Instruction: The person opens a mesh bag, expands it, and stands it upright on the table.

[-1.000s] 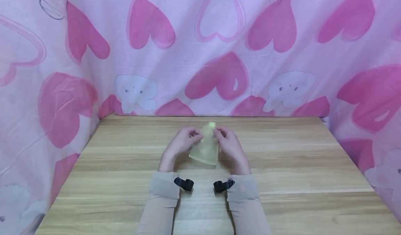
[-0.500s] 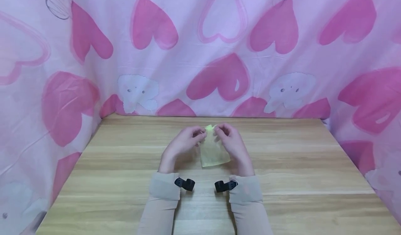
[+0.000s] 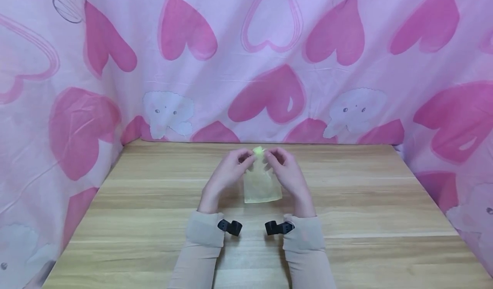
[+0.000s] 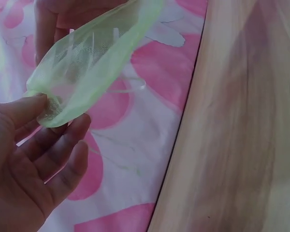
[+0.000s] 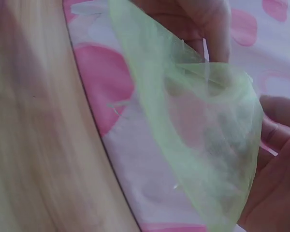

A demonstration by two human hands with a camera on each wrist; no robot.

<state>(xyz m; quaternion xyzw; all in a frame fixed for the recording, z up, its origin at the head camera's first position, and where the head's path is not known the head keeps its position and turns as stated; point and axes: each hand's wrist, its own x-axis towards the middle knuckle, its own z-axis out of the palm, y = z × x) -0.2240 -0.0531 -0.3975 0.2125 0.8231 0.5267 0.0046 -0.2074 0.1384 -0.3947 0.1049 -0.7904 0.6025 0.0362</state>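
A sheer yellow-green drawstring pouch (image 3: 262, 188) hangs between both hands above the wooden table, its gathered neck uppermost and its flat bottom edge toward me. At the neck's left side my left hand (image 3: 227, 169) pinches it; thumb and fingertips close on the mesh edge in the left wrist view, where thin cords (image 4: 128, 87) dangle beyond. My right hand (image 3: 289, 169) pinches the neck's right side with curled fingers. In the right wrist view the pouch's mesh (image 5: 203, 140) covers part of that hand's fingers. The pouch looks flat; I cannot make out anything inside.
The wood-grain table (image 3: 358, 203) spreads around the hands. A pink curtain with hearts (image 3: 265, 96) stands along its back and both sides. Black wrist cameras (image 3: 234, 227) sit on the cuffs, facing each other.
The pouch has swung from tilting left to hanging nearly straight. My left hand has shifted from the pouch's side up to its neck, and both hands have risen slightly.
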